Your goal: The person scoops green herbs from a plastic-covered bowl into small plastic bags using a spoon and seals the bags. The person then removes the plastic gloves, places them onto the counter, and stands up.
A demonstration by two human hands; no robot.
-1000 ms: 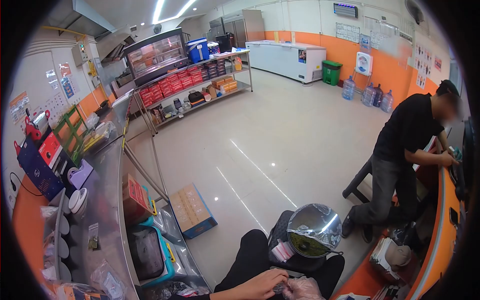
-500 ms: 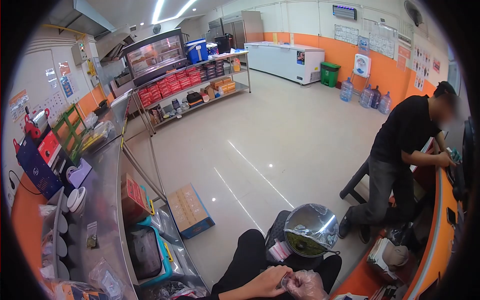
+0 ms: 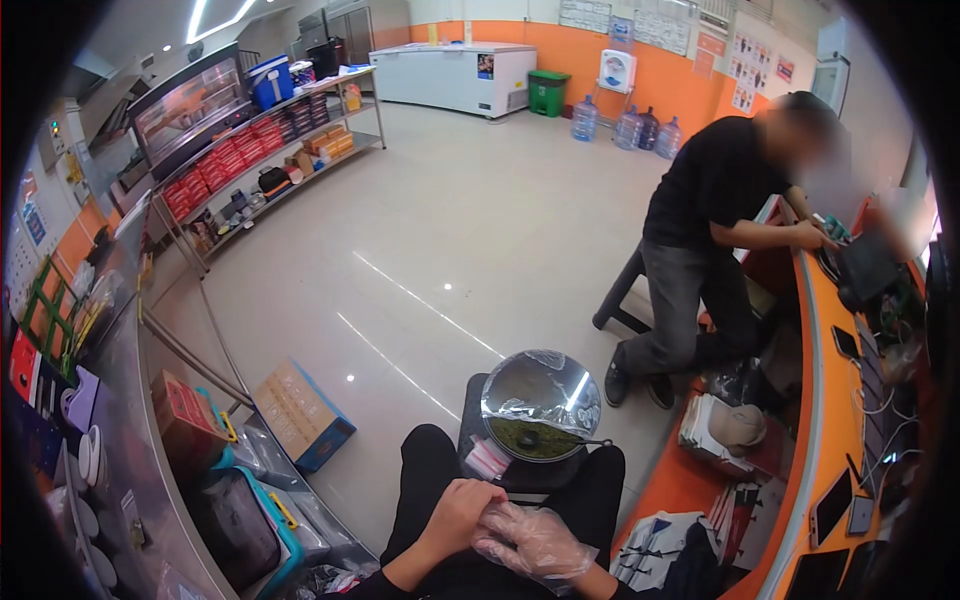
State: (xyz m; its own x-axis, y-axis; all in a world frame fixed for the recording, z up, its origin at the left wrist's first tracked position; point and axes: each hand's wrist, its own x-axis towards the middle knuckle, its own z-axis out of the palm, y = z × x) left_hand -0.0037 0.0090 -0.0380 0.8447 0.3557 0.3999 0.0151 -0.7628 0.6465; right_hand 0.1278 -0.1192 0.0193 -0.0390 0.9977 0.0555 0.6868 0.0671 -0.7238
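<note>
My bare left hand [image 3: 466, 514] is closed, its curled fingers meeting the fingertips of my right hand above my lap. A clear plastic glove covers my right hand [image 3: 535, 541], whose fingers are bent and pressed together against the left. What they pinch, if anything, is hidden. Just beyond them a metal bowl [image 3: 540, 372], partly covered with clear film, sits on a dark stool [image 3: 470, 402]. Inside it lies a green, finely chopped filling [image 3: 515, 432], with a dark-handled spoon [image 3: 580, 441] resting across it. Small plastic packets with pink marks [image 3: 487, 458] lie beside the bowl.
A co-worker in black [image 3: 710, 210] leans over the orange counter [image 3: 812, 400] at right, which holds phones and cables. A cardboard box [image 3: 303, 415] stands on the floor at left, near a metal table [image 3: 150, 440] and a teal-rimmed bin [image 3: 285, 535].
The view has swung right and down, so the room shifts left and more of the counter shows. My hands stay together, with the right glove now seen more fully.
</note>
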